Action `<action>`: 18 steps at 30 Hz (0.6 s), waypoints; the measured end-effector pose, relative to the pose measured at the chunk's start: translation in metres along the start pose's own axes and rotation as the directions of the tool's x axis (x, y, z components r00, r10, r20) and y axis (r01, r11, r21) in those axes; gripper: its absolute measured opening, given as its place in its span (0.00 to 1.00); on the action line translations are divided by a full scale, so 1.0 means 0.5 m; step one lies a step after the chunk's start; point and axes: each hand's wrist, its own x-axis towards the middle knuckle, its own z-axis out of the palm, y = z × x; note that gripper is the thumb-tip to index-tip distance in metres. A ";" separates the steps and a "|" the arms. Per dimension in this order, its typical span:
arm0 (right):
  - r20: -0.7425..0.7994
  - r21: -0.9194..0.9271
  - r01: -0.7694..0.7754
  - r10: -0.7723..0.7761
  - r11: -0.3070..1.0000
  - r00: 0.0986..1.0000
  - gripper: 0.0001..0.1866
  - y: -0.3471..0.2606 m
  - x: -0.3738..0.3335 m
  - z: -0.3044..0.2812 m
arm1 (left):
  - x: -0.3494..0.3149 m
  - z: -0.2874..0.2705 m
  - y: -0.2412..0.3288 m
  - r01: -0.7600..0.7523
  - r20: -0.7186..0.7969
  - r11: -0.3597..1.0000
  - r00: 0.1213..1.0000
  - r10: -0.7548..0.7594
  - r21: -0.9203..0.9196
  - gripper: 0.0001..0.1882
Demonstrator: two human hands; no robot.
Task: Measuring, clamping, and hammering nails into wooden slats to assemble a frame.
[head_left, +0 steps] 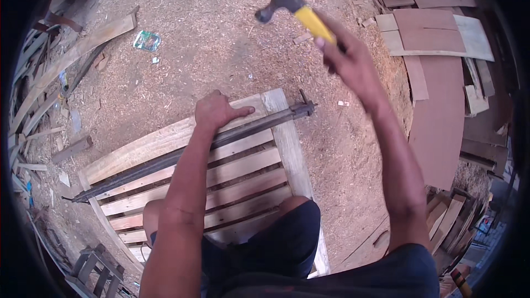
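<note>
A claw hammer [312, 20] with a dark head and yellow handle is gripped in my right hand [349, 58], raised above the ground at the upper right. My left hand [216, 111] lies on the far rail of a slatted wooden frame [287, 143], its thumb stretched out to the right and its other fingers over the far edge. A long dark metal bar clamp [243, 128] spans the frame just on my side of that hand, its screw end beyond the right side piece. My legs rest over the near slats.
Wood scraps and a long plank [83, 47] lie at the left. Plywood sheets [436, 127] and boards are stacked at the right. Sawdust covers the ground [204, 16], with a green plastic packet [147, 40] on it. A bin of offcuts [448, 218] is at the lower right.
</note>
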 end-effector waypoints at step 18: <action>0.772 -0.235 -0.178 0.294 0.956 0.563 0.26 0.253 0.387 0.202 | 0.147 -0.006 -0.039 0.010 -0.107 1.000 0.994 -0.011 -0.008 0.45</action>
